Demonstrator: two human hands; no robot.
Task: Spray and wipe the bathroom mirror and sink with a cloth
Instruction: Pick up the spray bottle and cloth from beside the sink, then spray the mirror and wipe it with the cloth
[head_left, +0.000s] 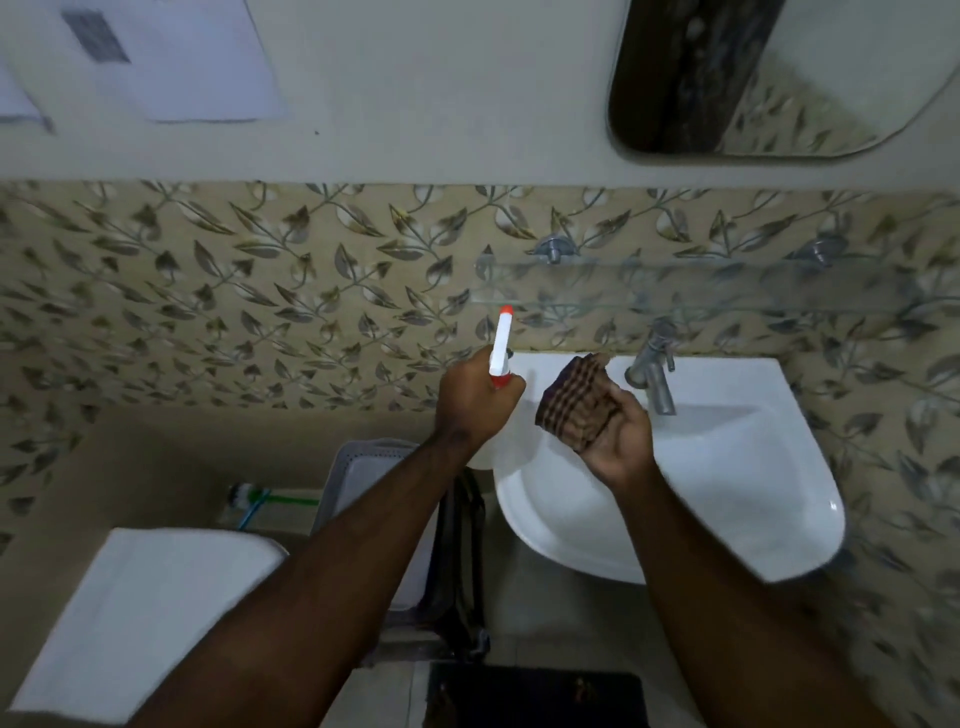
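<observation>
The left hand (475, 402) is clenched around the spray bottle (501, 347), nozzle aimed far and up toward the wall, likely readying for the mirror (769, 78) at far right. Just right, the right hand (615, 431) grasps a folded checked cloth (574, 400) above the sink (727, 493), ready for wiping.

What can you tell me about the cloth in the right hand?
The cloth is a brown checked fabric with dark stripes, folded into a thick pad. It rests in the upturned palm of the right hand, held by the fingers, above the left part of the white sink, near the metal tap.
</observation>
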